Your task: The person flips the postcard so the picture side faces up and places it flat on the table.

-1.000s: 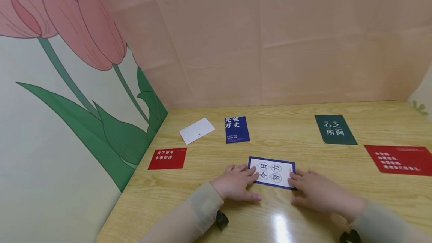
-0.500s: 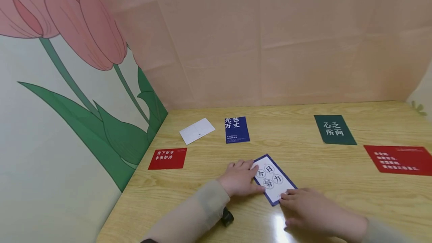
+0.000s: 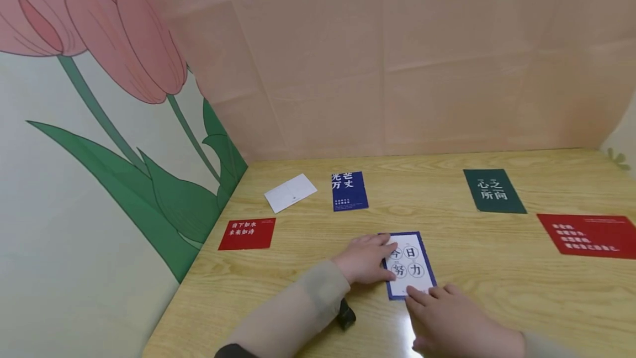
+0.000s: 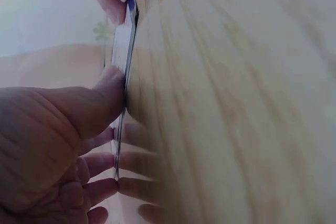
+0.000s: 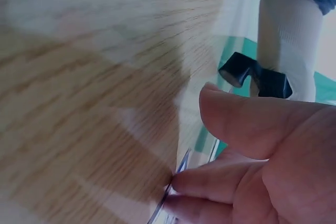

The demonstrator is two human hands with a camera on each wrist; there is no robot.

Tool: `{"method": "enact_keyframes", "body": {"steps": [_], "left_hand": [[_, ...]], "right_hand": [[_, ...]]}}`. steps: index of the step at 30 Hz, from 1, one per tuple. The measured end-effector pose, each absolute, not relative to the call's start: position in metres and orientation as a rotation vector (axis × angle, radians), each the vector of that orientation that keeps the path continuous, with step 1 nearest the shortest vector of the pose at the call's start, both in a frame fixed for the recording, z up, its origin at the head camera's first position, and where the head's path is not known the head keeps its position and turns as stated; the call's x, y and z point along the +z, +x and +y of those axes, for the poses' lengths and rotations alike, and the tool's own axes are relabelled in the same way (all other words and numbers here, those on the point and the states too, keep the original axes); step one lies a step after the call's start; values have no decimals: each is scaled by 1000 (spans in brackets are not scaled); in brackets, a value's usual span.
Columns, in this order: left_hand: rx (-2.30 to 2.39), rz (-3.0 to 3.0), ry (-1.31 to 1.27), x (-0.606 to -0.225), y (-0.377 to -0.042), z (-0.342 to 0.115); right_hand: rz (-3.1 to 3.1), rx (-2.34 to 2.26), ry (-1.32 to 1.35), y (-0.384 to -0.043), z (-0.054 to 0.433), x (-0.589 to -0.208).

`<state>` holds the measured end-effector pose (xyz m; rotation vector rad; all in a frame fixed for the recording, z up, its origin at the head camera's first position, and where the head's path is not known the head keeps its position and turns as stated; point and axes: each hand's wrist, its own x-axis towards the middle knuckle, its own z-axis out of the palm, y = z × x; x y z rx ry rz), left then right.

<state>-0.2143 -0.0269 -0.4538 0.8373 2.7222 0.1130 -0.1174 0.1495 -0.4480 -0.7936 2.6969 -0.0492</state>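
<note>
A white card with a blue border (image 3: 409, 269) and large dark characters in circles lies flat on the table, in the middle front of the head view. My left hand (image 3: 365, 258) rests its fingers and thumb on the card's left side. In the left wrist view the thumb (image 4: 107, 98) presses at the edge of the card (image 4: 123, 43), seen almost edge-on. The fingertips of my right hand (image 3: 454, 319) touch the card's near right corner. Two of its fingers (image 5: 205, 182) meet the card's edge in the right wrist view, while the thumb (image 5: 236, 116) stands off it.
On the wooden table (image 3: 308, 242) lie a red card (image 3: 247, 233) at left, a white one (image 3: 290, 193) and a blue one (image 3: 349, 191) behind. A green card (image 3: 494, 190) and another red card (image 3: 588, 235) lie at right. A pink cloth (image 3: 397, 70) hangs behind.
The blue-bordered card has turned from lying sideways, through a slant, to nearly upright on the table. My left hand has shifted right; my right hand has come nearer the front edge.
</note>
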Motion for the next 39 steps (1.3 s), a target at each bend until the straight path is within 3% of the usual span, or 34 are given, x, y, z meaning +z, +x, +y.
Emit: {"method": "enact_keyframes", "body": {"steps": [7, 16, 33, 39], "left_hand": [[180, 2722, 852, -459, -224, -31], [321, 2831, 656, -457, -248, -62], [574, 2926, -4, -453, -307, -151], [541, 2909, -113, -454, -316, -168]], "right_hand": [[2744, -160, -688, -123, 154, -452], [2791, -267, -717, -148, 176, -455], [2840, -346, -741, -198, 200, -456], [2867, -357, -695, -220, 200, -455]]}}
